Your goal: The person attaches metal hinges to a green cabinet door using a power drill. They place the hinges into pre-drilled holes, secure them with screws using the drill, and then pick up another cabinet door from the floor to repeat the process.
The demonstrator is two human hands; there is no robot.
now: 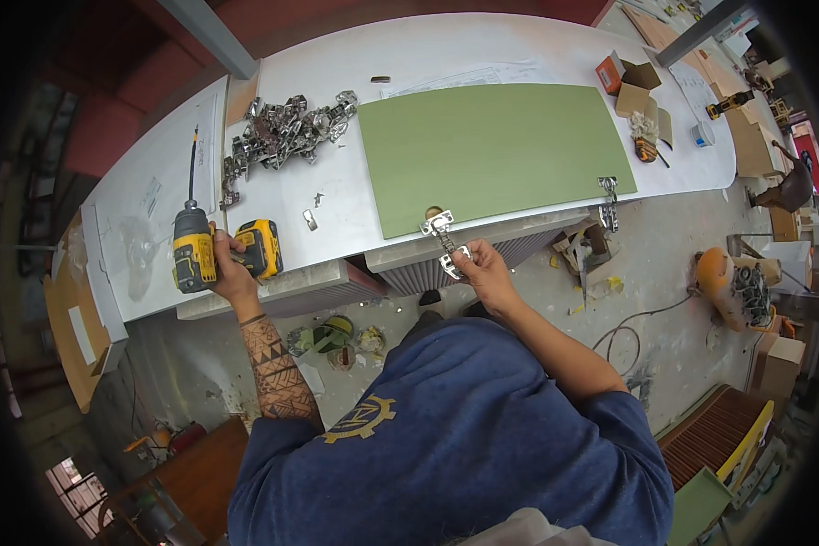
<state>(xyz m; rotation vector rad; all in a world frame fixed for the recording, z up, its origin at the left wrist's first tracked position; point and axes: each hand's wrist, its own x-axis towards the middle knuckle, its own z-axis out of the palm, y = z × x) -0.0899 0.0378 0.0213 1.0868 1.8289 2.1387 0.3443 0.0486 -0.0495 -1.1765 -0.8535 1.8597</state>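
My left hand (235, 278) is wrapped round the grip of a yellow and black cordless drill (193, 257), whose long thin bit points toward the far side of the table. With the fingers of my right hand (488, 273) I pinch the near end of a metal cabinet hinge (444, 238). Its other end meets the front edge of a flat green panel (496, 150), next to a round recess. Whether it is fastened there, I cannot tell. A second hinge (608, 205) sits at the panel's front right corner. A heap of similar hinges (287, 132) lies left of the panel.
The white table (323, 232) also bears small loose metal pieces (310, 218), an opened cardboard box (635, 86), a tape measure (645, 148) and a small white tub (702, 135). Grey posts rise at its far edge. A cable (623, 332) and debris lie on the floor.
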